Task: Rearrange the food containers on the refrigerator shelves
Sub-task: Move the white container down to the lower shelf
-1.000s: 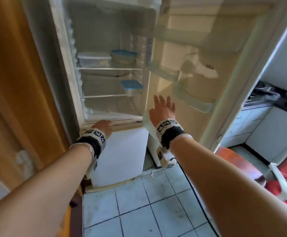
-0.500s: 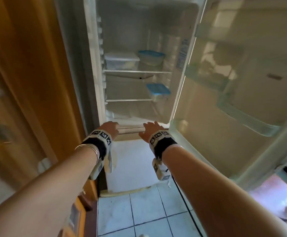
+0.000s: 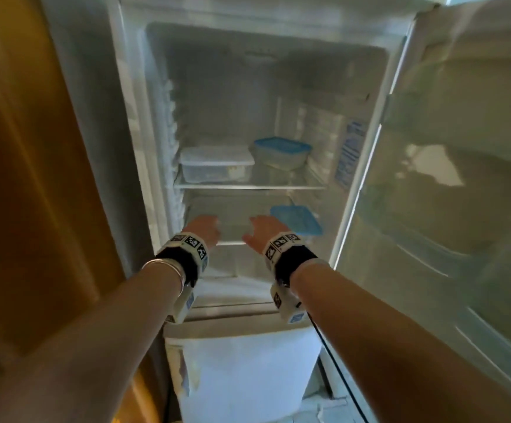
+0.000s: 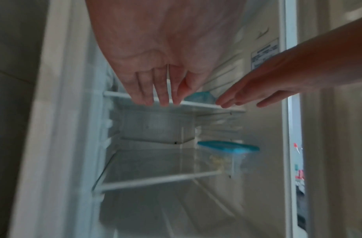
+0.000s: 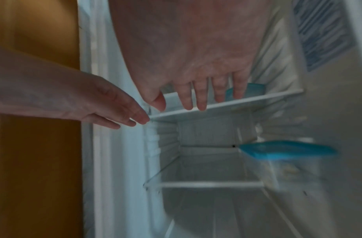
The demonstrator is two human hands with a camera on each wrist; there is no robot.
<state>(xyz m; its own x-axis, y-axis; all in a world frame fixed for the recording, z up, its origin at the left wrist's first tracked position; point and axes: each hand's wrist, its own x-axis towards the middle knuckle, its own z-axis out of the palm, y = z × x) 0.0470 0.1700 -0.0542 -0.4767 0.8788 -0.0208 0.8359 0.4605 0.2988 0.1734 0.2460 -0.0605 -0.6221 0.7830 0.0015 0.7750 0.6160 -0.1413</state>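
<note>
The refrigerator stands open, its door swung wide to the right, a wooden panel close on the left. On the upper shelf a clear box sits left, just beside a blue-lidded tub farther back on the right; on the lower shelf, far right, is a second blue-lidded tub. Both hands reach in between the shelves, empty: the left hand and right hand have loose, spread fingers, gripping nothing. The risk, I judge, is knuckles catching the upper shelf's edge, or the right wrist nudging the near tub off the shelf front.
</note>
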